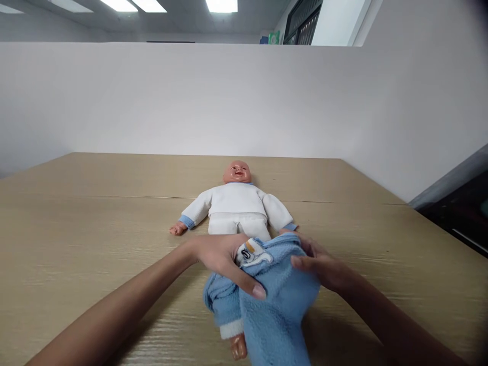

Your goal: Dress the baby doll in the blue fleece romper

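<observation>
We are gripping blue trousers [282, 305] with both hands [224, 259] [324, 267] half-curled; the doll [237, 199] is lying lengthwise, head [237, 172] pointing away.

The doll [237, 199], dressed in white, lay face up at the frame's centre; the fuzzy blue garment [280, 295] was bunched over its legs at lower centre, one foot [239, 346] showing.
</observation>
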Motion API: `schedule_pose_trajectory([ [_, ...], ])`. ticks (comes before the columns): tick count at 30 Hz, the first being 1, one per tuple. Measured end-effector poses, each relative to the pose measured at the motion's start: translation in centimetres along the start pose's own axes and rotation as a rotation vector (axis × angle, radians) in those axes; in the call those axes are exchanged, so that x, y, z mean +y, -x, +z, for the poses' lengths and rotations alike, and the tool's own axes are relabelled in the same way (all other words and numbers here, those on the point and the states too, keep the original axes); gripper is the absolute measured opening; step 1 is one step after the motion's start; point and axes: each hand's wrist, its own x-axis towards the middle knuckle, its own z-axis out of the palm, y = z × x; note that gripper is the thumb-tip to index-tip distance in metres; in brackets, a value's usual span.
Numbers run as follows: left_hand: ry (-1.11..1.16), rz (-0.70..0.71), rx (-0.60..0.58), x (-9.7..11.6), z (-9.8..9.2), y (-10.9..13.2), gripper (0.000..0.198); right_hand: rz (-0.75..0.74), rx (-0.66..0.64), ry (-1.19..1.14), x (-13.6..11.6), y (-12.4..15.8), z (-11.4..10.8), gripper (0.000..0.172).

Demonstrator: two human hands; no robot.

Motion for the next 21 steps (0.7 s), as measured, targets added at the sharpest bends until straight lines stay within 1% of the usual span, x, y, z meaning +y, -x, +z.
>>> schedule_pose_trajectory([
  [2, -0.039, 0.027, 0.037, 0.1, 0.1, 0.0, 0.028, 0.08, -0.146, 0.154, -0.5, 0.2, 0.2, 0.065],
  [3, -0.062, 0.046, 0.058, 0.1, 0.1, 0.0, 0.026, 0.125, -0.208, 0.239, -0.8, 0.3, 0.4, 0.067],
  [5, -0.098, 0.071, 0.08, 0.2, 0.1, 0.1, 0.025, 0.19, -0.263, 0.383, -1.1, 0.8, 0.7, 0.059],
  [7, -0.115, 0.056, 0.075, 0.1, 0.0, 0.2, 0.027, 0.194, -0.263, 0.398, -1.0, 1.2, 1.0, 0.05],
  [9, -0.096, 0.001, 0.027, -0.1, -0.2, 0.3, 0.031, 0.136, -0.217, 0.277, -0.6, 1.3, 1.1, 0.052],
  [11, -0.017, -0.055, -0.079, -0.2, -0.2, 0.4, 0.042, 0.033, -0.095, 0.122, 0.0, 1.1, 1.1, 0.055],
  [12, 0.027, -0.07, -0.132, -0.3, -0.2, 0.4, 0.048, -0.007, -0.024, 0.066, 0.3, 0.9, 1.0, 0.054],
  [13, 0.058, -0.075, -0.169, -0.3, -0.2, 0.3, 0.051, -0.024, 0.038, 0.03, 0.5, 0.7, 1.0, 0.052],
  [15, 0.072, -0.053, -0.18, -0.4, 0.0, 0.2, 0.05, 0.007, 0.095, 0.026, 0.9, 0.3, 0.7, 0.05],
  [17, 0.043, 0.0, -0.145, -0.6, 0.0, 0.2, 0.042, 0.071, 0.092, 0.136, 1.0, 0.3, 0.3, 0.053],
  [18, 0.02, 0.039, -0.12, -0.7, -0.1, 0.2, 0.038, 0.099, 0.069, 0.215, 0.8, 0.4, 0.1, 0.056],
  [19, -0.008, 0.08, -0.097, -0.9, -0.2, 0.3, 0.034, 0.121, 0.027, 0.285, 0.6, 0.5, -0.1, 0.059],
  [21, -0.064, 0.144, -0.052, -1.2, -0.4, 0.5, 0.03, 0.137, -0.112, 0.352, 0.1, 1.0, -0.5, 0.062],
])
